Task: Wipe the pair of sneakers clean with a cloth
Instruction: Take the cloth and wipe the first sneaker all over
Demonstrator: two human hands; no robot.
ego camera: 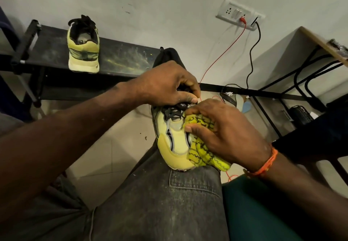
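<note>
We see one sneaker (175, 139) mid-wipe on knee: left hand (165, 84) grips collar, right hand (224, 133) presses bunched cloth (203, 156) at its 3 o'clock side. Second sneaker (83, 52), 10 o'clock on bench (120, 56), likely still pending.

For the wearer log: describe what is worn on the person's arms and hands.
Both forearms are bare, with no sleeves in view, and neither hand wears a glove. The right hand has an orange thread band round its wrist. The left hand and its wrist carry nothing.

yellow sneaker (174, 142), yellow black-squiggled cloth (202, 152).
</note>
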